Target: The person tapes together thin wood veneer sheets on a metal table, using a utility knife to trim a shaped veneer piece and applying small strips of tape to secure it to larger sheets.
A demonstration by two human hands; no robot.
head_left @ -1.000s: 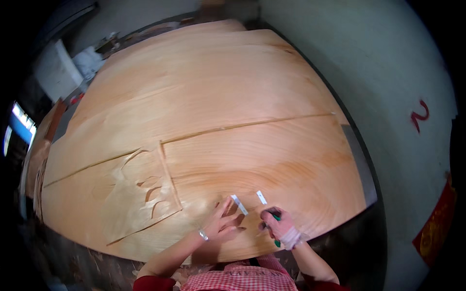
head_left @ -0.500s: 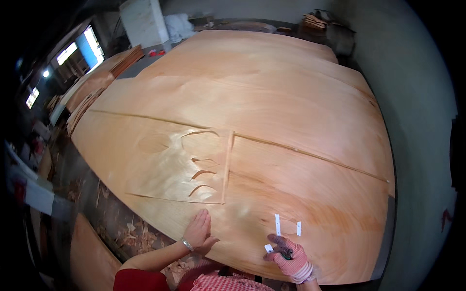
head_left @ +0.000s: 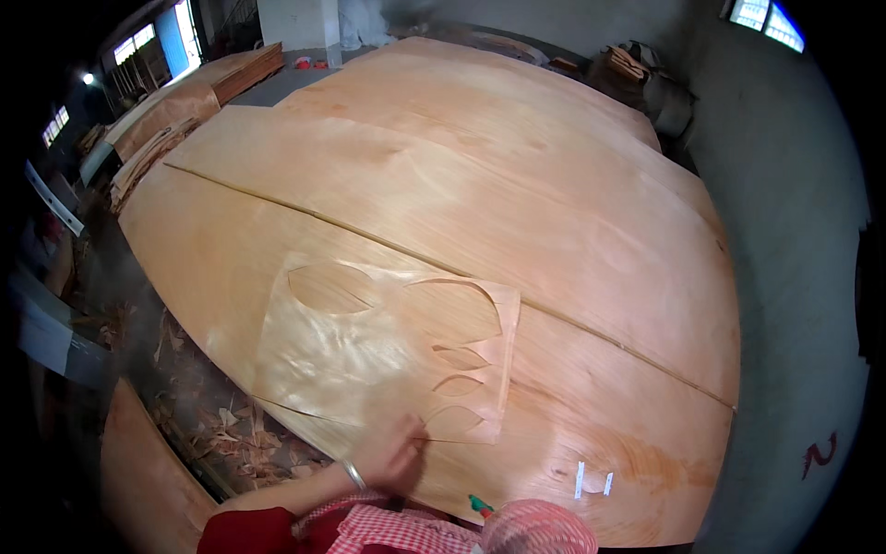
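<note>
My left hand, bare with a silver bracelet, is at the near edge of a thin, shiny, see-through sheet with leaf-shaped cutouts. Motion smears its fingers, so their grip is unclear. My right hand, in a pink-and-white glove, is low in view, partly cut off by the lower edge. A small green and red object juts from beside its fingers; its kind is unclear. Two white tape strips lie on the large wood veneer, to the right of the see-through sheet.
A long thin wooden strip lies across the veneer, beyond the see-through sheet. Wood shavings litter the floor at left. Stacked veneers are at the far left; a grey wall stands close on the right.
My left hand has gone from lying flat just below the see-through sheet to its edge. My right hand has drawn back toward me, and the white piece at its fingertips is out of sight. The view has shifted.
</note>
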